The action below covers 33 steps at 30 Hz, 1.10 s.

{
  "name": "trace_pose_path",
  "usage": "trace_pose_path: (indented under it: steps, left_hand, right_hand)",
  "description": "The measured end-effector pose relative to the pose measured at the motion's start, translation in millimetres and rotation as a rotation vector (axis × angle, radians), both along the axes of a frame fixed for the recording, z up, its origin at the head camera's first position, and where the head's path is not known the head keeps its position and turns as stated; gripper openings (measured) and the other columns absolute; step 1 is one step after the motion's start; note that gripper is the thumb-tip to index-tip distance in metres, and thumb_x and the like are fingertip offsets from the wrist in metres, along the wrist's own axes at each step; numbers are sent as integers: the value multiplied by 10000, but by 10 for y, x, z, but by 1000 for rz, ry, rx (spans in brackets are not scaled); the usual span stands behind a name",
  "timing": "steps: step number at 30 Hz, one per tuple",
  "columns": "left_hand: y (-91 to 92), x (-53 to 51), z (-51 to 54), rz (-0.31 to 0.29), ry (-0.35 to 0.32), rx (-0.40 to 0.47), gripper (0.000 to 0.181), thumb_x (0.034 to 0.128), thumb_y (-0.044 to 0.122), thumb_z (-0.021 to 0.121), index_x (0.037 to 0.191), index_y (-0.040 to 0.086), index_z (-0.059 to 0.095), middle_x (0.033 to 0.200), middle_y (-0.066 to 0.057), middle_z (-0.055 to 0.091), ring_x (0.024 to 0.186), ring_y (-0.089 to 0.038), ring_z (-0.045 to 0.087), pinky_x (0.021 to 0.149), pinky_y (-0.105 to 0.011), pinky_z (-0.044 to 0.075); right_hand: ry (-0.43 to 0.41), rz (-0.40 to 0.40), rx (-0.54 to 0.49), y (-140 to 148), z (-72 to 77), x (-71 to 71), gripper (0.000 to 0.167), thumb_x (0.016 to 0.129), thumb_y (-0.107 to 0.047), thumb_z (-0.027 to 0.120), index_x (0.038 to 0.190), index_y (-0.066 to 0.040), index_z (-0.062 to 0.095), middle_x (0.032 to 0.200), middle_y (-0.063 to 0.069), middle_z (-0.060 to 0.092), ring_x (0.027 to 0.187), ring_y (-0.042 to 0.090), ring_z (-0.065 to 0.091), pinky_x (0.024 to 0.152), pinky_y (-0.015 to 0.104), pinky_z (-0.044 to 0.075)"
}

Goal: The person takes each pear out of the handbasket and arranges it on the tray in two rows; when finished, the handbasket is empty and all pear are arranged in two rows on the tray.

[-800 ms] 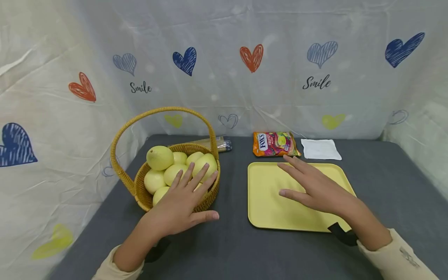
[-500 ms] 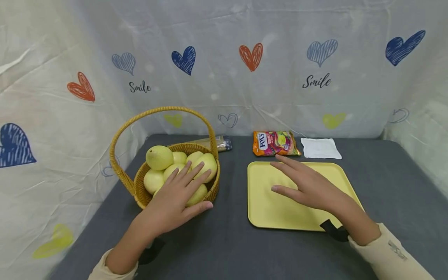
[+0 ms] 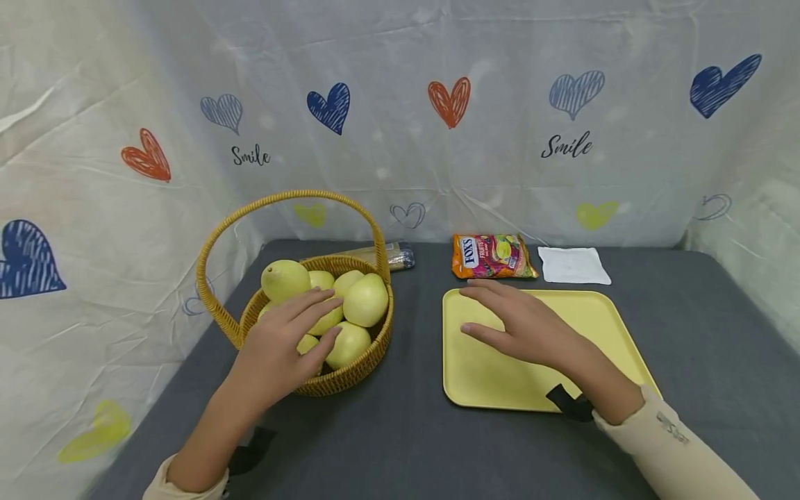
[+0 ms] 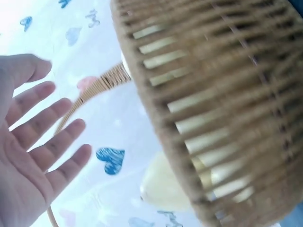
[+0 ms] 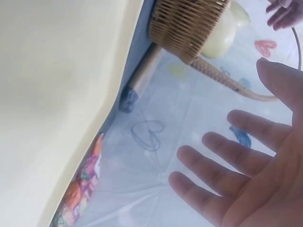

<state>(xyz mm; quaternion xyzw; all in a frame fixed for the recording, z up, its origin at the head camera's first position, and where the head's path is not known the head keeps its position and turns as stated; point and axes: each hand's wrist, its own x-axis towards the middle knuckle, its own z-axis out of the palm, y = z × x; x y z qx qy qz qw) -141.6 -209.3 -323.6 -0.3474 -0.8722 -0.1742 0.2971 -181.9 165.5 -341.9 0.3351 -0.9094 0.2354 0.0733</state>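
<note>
A wicker basket [image 3: 356, 375] with a tall hoop handle stands at the left, heaped with several pale yellow-green pears [image 3: 365, 300]. Over its front left part hovers my left hand [image 3: 275, 354], fingers loosely bent and holding nothing. The left wrist view shows this hand [image 4: 35, 137] apart from the basket's wall [image 4: 213, 109], above its rim. My right hand [image 3: 525, 323] hangs above a yellow rectangular tray [image 3: 465, 378], fingers relaxed and pointing left. In the right wrist view, its spread fingers [image 5: 208, 172] grip nothing. My left hand hides some of the pears.
Behind the tray lie an orange and pink candy bag [image 3: 494, 257] and a white flat packet [image 3: 573, 266]. A clear-wrapped bundle [image 3: 400, 256] lies partly behind the basket. A dark grey cloth [image 3: 412, 444] covers the table, and a white printed curtain [image 3: 400, 160] closes the back.
My left hand has shifted left across the basket, uncovering pears at its front right, and its fingers have bent more. My right hand has drifted left over the tray.
</note>
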Motion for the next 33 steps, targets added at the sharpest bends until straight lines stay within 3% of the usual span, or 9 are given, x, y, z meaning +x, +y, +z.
trace_pose_path:
  steps: [6, 13, 18, 21, 23, 26, 33]
  left_hand:
    - [-124, -21, 41, 26, 148, 129, 316, 967, 254, 605, 1163, 46, 740, 1167, -88, 709, 1059, -286, 664, 888, -456, 517]
    - [-213, -33, 136, 42, 368, 305, 277, 912, 150, 593, 1036, -33, 760, 1014, -169, 732, 925, -398, 667, 953, -294, 455]
    - [-288, -69, 186, 87, 518, 431, 273, 918, 175, 615, 979, -55, 748, 990, -219, 712, 890, -470, 621, 903, -401, 464]
    - [-365, -104, 181, 138, 571, 483, 302, 911, 223, 638, 1010, -47, 731, 1049, -227, 687, 921, -491, 590, 866, -446, 441]
    - [-424, -116, 163, 181, 573, 508, 341, 899, 244, 647, 1062, -50, 705, 1111, -237, 661, 974, -499, 573, 886, -440, 435]
    - [-515, -122, 125, 238, 523, 527, 439, 887, 271, 649, 1155, -77, 649, 1182, -271, 618, 1051, -508, 544, 951, -406, 428]
    - [-779, -156, -39, 271, 287, 532, 613, 839, 196, 695, 1356, -85, 522, 1301, -304, 544, 1147, -456, 524, 947, -229, 397]
  right_hand:
    - [15, 23, 6, -128, 27, -40, 521, 965, -410, 679, 1385, -113, 597, 1407, 69, 562, 1290, 256, 532, 1023, 498, 471]
    - [30, 21, 8, -277, 39, -89, 509, 955, -396, 694, 1353, -86, 624, 1370, 76, 594, 1271, 255, 551, 1011, 477, 486]
    - [33, 29, 2, -375, 43, -119, 501, 958, -384, 694, 1345, -74, 628, 1361, 100, 599, 1264, 283, 556, 1011, 497, 481]
    - [27, 39, -2, -432, 45, -138, 492, 964, -373, 689, 1347, -71, 625, 1362, 107, 596, 1259, 288, 558, 1011, 498, 480]
    - [20, 47, -1, -472, 46, -152, 489, 967, -372, 685, 1350, -73, 622, 1360, 105, 596, 1245, 281, 568, 1003, 488, 489]
    - [14, 61, 8, -531, 46, -177, 484, 970, -371, 682, 1351, -80, 619, 1353, 97, 598, 1225, 265, 580, 988, 470, 503]
    - [7, 73, 21, -648, 28, -234, 501, 973, -381, 676, 1377, -95, 596, 1369, 86, 581, 1206, 242, 588, 961, 446, 520]
